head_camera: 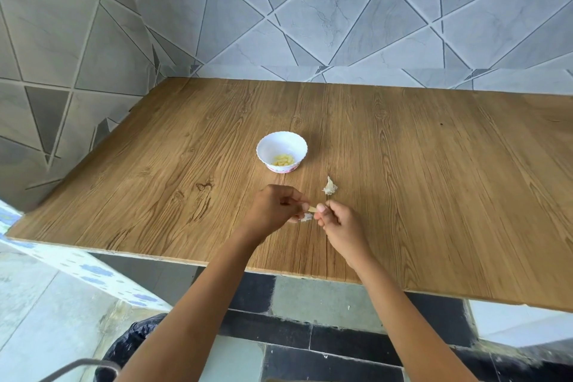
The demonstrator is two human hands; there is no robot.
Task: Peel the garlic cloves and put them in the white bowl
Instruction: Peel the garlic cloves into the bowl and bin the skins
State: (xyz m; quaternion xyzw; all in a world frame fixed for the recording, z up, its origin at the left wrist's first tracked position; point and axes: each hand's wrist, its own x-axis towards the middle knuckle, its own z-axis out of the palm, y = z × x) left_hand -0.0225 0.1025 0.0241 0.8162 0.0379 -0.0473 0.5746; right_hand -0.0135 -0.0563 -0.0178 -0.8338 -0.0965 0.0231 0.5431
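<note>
A small white bowl (281, 150) with a scalloped rim stands on the wooden table (403, 180); several peeled yellowish garlic cloves (282, 160) lie in its bottom. Nearer to me, my left hand (274, 209) and my right hand (336, 222) meet over the table and both pinch one garlic clove (312, 209) between their fingertips. A scrap of white papery skin (306, 217) hangs under my left fingers. A remnant of a garlic bulb with dry skin (330, 187) lies on the table just beyond my right hand.
Tiled walls (310, 15) close the table at the back and left. The table's front edge runs just under my forearms. A black bin bag (136, 341) sits on the floor below left, beside a blue-patterned ledge (93, 273).
</note>
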